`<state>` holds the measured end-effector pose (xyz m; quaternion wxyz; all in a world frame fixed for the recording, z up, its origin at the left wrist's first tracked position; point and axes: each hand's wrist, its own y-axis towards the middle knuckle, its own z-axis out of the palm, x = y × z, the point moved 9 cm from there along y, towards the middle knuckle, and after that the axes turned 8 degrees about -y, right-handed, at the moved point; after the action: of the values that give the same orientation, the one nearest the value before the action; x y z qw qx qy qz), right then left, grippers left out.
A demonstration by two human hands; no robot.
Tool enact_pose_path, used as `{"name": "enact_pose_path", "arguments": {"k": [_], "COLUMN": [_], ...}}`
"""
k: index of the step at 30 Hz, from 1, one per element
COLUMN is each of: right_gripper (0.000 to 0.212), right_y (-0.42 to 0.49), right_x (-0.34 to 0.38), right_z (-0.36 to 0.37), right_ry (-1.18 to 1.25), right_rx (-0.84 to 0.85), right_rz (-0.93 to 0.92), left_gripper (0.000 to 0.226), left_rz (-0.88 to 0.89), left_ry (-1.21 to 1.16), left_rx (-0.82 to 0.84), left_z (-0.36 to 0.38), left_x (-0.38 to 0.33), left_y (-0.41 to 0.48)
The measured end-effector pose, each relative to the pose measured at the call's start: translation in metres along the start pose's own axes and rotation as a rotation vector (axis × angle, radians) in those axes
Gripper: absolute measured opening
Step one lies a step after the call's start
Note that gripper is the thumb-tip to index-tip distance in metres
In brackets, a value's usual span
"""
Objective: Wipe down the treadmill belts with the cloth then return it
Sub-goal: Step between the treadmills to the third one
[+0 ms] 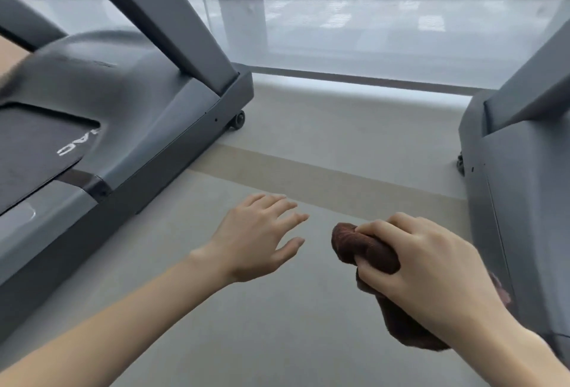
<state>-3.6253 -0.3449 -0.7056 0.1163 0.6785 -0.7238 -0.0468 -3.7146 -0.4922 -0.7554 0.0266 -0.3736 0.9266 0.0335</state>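
My right grip (431, 266) is clenched around the bunched brown cloth (364, 246), over the floor (277, 325) between left treadmill (148, 115) and right treadmill (524, 201). My left grip (256, 238) is empty, fingers spread, near the cloth. The belt (34, 146) is well apart.

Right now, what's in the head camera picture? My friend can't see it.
A person's right hand grips a bunched brown cloth above a grey floor, the left hand open and empty beside it. A grey treadmill with a dark belt stands on the left, part of a second treadmill on the right.
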Motion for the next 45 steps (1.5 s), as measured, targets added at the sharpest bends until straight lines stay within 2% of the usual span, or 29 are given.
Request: {"name": "enact_pose_path", "arguments": {"k": [4,8,15,21,33,40,45], "right_gripper": [0.017,0.021,0.024,0.026,0.026,0.028,0.029], "right_y": [0.032,0.066,0.114,0.147,0.179,0.185,0.187], "right_x": [0.022,0.045,0.072,0.076,0.121,0.155,0.185], "right_z": [0.008,0.007,-0.054,-0.142,-0.367,-0.474,-0.525], "right_ry": [-0.053,-0.081,-0.044,-0.039,0.0,0.019,0.041], "right_rx": [-0.049,-0.06,-0.057,-0.013,-0.057,-0.106,-0.089], "right_rz": [0.014,0.026,0.052,0.126,0.197,0.136,0.028], "left_gripper": [0.058,0.057,0.059,0.056,0.051,0.049,0.048], "left_rz": [0.001,0.015,0.07,0.064,0.1,0.112,0.075], "left_ry": [-0.046,-0.052,-0.077,-0.164,-0.209,-0.217,-0.22], "left_rx": [-0.03,0.01,0.056,0.045,-0.023,-0.088,-0.067], "left_z": [-0.012,-0.019,-0.094,-0.189,-0.423,-0.536,-0.586], "left_x": [0.029,0.057,0.073,0.078,0.076,0.076,0.072], "left_y": [0.017,0.04,0.054,0.059,0.042,0.007,-0.022]}}
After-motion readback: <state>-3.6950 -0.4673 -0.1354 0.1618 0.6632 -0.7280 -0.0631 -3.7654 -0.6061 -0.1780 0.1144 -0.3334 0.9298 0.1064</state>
